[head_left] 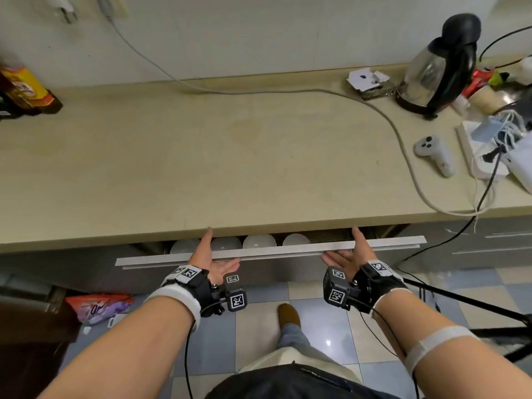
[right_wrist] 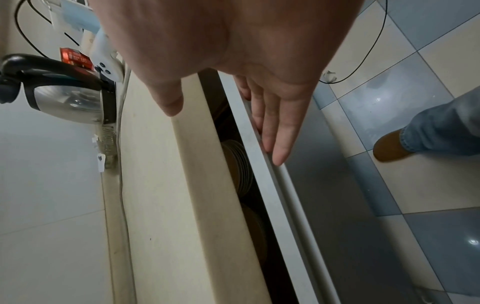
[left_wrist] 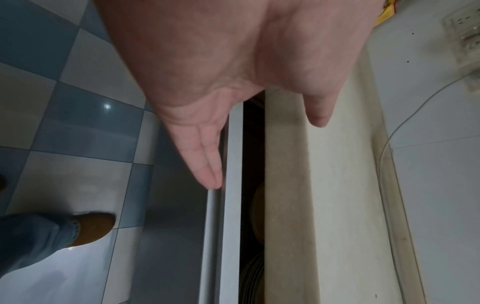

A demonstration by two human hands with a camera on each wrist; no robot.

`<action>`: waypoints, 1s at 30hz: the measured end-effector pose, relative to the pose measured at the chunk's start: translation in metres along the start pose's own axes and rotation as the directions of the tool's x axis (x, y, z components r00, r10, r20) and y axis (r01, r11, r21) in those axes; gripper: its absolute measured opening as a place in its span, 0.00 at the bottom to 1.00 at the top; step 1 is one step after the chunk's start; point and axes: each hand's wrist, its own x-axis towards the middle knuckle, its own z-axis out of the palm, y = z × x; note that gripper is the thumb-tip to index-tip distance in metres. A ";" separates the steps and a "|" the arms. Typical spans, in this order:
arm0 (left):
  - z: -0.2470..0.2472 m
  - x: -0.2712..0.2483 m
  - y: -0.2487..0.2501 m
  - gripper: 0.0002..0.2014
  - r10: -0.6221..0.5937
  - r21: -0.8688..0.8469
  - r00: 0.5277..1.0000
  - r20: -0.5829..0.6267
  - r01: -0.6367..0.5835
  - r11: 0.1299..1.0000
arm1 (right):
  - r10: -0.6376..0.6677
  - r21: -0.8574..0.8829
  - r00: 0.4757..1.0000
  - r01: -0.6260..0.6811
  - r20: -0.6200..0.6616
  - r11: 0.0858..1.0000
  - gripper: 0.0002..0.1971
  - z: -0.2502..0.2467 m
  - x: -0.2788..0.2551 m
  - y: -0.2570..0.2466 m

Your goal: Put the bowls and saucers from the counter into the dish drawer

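The grey dish drawer (head_left: 270, 251) under the beige counter (head_left: 201, 156) stands open by a narrow gap. White bowls (head_left: 257, 241) show in a row inside it. My left hand (head_left: 216, 256) lies flat on the drawer front at its left, thumb up by the counter edge. My right hand (head_left: 347, 251) lies the same way further right. The wrist views show straight fingers (left_wrist: 205, 160) (right_wrist: 272, 127) along the drawer's top lip (left_wrist: 233, 226) (right_wrist: 275, 205), and stacked saucers (right_wrist: 240, 164) in the dark gap. Neither hand holds anything. No bowl or saucer is seen on the counter.
A kettle (head_left: 440, 64), a white controller (head_left: 434, 152), chargers and cables (head_left: 501, 145) crowd the counter's right end. A grey cord (head_left: 397, 131) crosses it. A bottle (head_left: 26, 87) stands far left. A bag (head_left: 98, 306) and a tripod leg (head_left: 475, 306) are on the floor.
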 end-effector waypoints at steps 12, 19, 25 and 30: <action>0.028 0.031 0.023 0.51 0.102 -0.071 0.993 -0.051 -0.106 0.992 | -0.046 -0.042 0.999 0.046 0.010 0.998 0.37 0.028 0.047 -0.024; 0.036 0.031 0.021 0.42 0.135 -0.133 0.991 -0.017 -0.136 0.982 | -0.059 -0.013 0.998 0.060 0.026 0.998 0.36 0.026 0.059 -0.026; 0.034 0.027 0.022 0.42 0.127 -0.118 0.992 0.005 -0.126 0.985 | -0.067 -0.072 0.997 0.069 0.026 0.995 0.36 0.025 0.052 -0.028; 0.013 0.012 0.021 0.35 0.113 0.008 0.991 0.071 -0.114 0.993 | -0.042 -0.283 0.998 0.052 0.043 0.958 0.22 0.024 0.026 -0.032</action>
